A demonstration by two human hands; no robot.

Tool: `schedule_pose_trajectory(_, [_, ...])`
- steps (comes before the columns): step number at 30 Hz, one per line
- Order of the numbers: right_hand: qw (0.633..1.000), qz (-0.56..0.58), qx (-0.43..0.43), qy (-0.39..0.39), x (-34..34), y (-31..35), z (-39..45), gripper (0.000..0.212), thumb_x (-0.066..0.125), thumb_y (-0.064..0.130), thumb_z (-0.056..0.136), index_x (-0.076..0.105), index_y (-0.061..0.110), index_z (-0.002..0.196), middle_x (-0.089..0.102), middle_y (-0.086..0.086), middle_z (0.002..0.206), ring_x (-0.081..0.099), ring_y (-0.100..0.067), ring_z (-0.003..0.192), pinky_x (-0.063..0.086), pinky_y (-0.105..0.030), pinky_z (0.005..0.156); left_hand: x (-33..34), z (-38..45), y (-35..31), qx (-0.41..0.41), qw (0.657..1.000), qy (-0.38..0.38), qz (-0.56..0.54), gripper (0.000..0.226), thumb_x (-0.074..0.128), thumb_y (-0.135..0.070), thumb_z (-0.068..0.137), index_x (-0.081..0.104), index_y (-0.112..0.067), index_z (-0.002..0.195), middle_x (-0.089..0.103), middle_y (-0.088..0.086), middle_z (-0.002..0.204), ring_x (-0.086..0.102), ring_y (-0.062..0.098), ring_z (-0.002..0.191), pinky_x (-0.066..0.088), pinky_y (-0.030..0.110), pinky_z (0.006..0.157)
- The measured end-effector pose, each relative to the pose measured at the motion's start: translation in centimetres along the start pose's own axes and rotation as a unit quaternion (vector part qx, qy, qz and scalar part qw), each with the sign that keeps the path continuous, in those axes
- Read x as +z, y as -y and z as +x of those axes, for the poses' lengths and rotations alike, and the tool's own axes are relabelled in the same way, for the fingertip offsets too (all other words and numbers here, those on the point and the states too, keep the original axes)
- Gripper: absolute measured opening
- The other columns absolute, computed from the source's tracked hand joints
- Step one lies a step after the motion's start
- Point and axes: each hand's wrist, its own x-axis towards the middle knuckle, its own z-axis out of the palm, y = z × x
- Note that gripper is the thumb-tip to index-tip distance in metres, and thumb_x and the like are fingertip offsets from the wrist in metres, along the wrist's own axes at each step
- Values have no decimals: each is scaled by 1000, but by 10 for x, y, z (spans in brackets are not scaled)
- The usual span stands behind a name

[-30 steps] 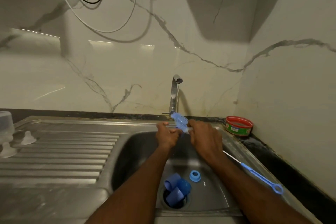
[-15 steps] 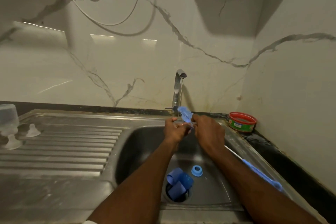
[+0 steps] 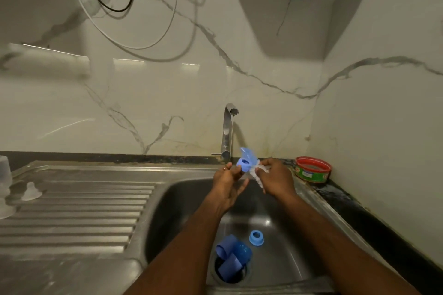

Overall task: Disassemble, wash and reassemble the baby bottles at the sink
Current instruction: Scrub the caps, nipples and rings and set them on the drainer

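Left hand (image 3: 227, 181) pinches a pale blue baby bottle (image 3: 247, 159) near its open mouth, thumb and fingers curled on the rim end; the bottle sits just below the faucet (image 3: 227, 132), tilted, round mouth facing the camera, body angled up toward 1 o'clock. Right hand (image 3: 275, 178) grips a white bristly brush head (image 3: 257, 171), fingers curled round it, bristles touching the bottle's lower side. Both hands hover over the far edge of the sink (image 3: 182, 201) basin.

Bottle is translucent blue, wet-looking and somewhat blurred; cannot tell if there is any marking on it.

Down in the basin at 6 o'clock from the hands, a cluster of blue caps (image 3: 231, 262) lies over the drain. A blue screw ring (image 3: 256, 237) rests just beside them at 1 o'clock, apart from them.

On the drainboard at 9 o'clock: a clear teat (image 3: 31, 191) and a clear cup (image 3: 4, 175) at the frame edge. A red-and-green tin (image 3: 312, 170) stands on the table at 3 o'clock of the hands, near the wall corner.

Versus 0.5 s ago: the bottle has turned so its mouth now faces the camera, and the brush head shows outside it rather than hidden by the hands. The long blue brush handle seen along the right sink edge earlier is no longer visible. Caps and ring are unchanged.
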Motion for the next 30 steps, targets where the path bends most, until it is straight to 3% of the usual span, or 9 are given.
schedule_pose_trajectory(4, [999, -1, -8, 45, 1, -5, -7, 8, 70, 30, 91, 66, 25, 96, 71, -1, 94, 67, -19, 82, 59, -42, 80, -6, 8, -2, 47, 998, -50, 3, 17, 58, -2, 98, 63, -11, 111, 71, 16, 110, 70, 27, 99, 58, 44, 91])
schedule_pose_trajectory(8, [997, -62, -35, 13, -1, -4, -6, 20, 66, 35, 93, 68, 23, 108, 72, -2, 105, 62, -19, 88, 47, -30, 75, -9, 8, 2, 51, 994, -21, 97, 12, 64, 0, 92, 66, -12, 93, 73, 15, 89, 64, 28, 84, 52, 36, 76])
schedule_pose_trajectory(12, [993, -108, -47, 4, -8, 1, -7, 26, 63, 40, 93, 65, 27, 116, 72, -1, 112, 66, -24, 96, 51, -34, 82, -7, 3, 9, 3, 981, 48, 188, 14, 64, -12, 95, 66, -11, 109, 76, 8, 93, 65, 17, 80, 50, 28, 66])
schedule_pose_trajectory(15, [979, -187, -81, 9, -12, 1, -11, 31, 58, 46, 95, 61, 31, 122, 71, -1, 114, 66, -25, 100, 53, -38, 85, -15, 11, 5, 56, 969, 38, 236, 24, 66, -11, 91, 63, -8, 114, 70, 15, 97, 61, 15, 71, 50, 28, 61])
schedule_pose_trajectory(18, [946, -296, -108, 75, -13, 2, -16, 42, 63, 40, 96, 54, 29, 136, 63, -5, 129, 61, -24, 115, 49, -39, 97, -26, 15, 7, 151, 931, -82, 321, 40, 74, -10, 87, 51, -19, 119, 65, 9, 105, 64, 20, 92, 57, 35, 83])
schedule_pose_trajectory(20, [938, -315, -109, 91, -10, 2, -19, 45, 66, 37, 96, 52, 28, 138, 61, -5, 132, 59, -24, 118, 47, -38, 100, -29, 10, 8, 219, 888, -120, 386, 52, 77, -11, 87, 44, -21, 126, 59, 0, 103, 62, 15, 93, 55, 26, 79])
schedule_pose_trajectory(25, [929, -354, -87, 60, -1, 3, -12, 33, 57, 30, 102, 54, 22, 133, 62, -8, 128, 62, -25, 114, 50, -40, 98, -24, 6, 13, 308, 789, -1, 532, 48, 81, -18, 85, 49, -14, 120, 64, -3, 97, 64, 6, 85, 49, 10, 72])
schedule_pose_trajectory(27, [936, -342, -77, 46, -2, 2, -12, 36, 62, 37, 99, 55, 24, 131, 64, -5, 126, 62, -22, 111, 49, -36, 90, -20, 6, 16, 324, 774, -8, 544, 45, 79, -19, 87, 50, -13, 120, 65, 0, 101, 65, 10, 90, 46, 10, 72])
schedule_pose_trajectory(30, [933, -337, -124, -31, -4, -3, -17, 34, 69, 41, 92, 58, 32, 123, 69, 2, 115, 66, -20, 99, 48, -33, 75, -22, 7, 13, 312, 793, -85, 517, 44, 76, -14, 89, 47, -14, 121, 63, 1, 100, 66, 16, 92, 47, 14, 71])
